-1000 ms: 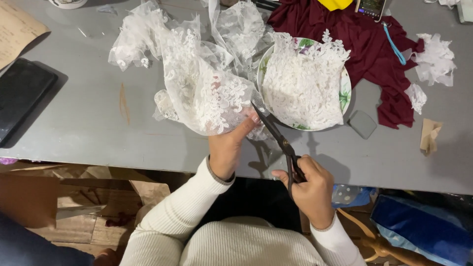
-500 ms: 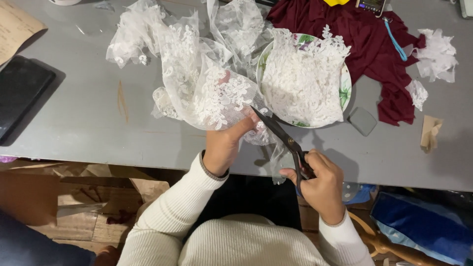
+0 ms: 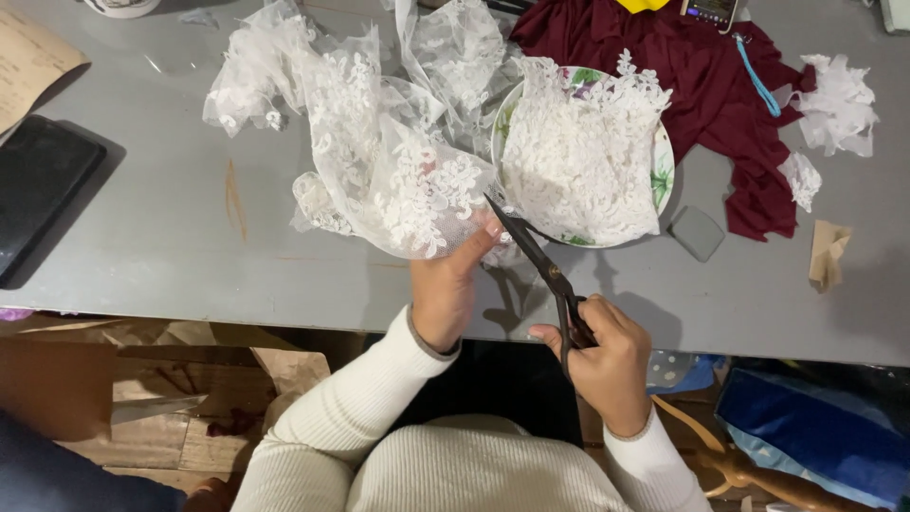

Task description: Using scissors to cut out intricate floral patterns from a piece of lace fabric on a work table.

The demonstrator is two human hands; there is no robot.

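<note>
Left hand [image 3: 444, 289] pinched the white lace [image 3: 398, 180] just beside the plate [image 3: 665, 166]; right hand [image 3: 607, 356] gripped dark scissors [image 3: 536, 261], blades seemingly shut at its edge. Cutting looked underway; next called for taut fabric.

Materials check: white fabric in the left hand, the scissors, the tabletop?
White fabric: sheer lace, probably synthetic; see-through mesh with raised floral embroidery.
Scissors: dark metal, dull finish; blades show no shine.
Tabletop: smooth grey, looks painted or laminated; matte, scuffed.
</note>
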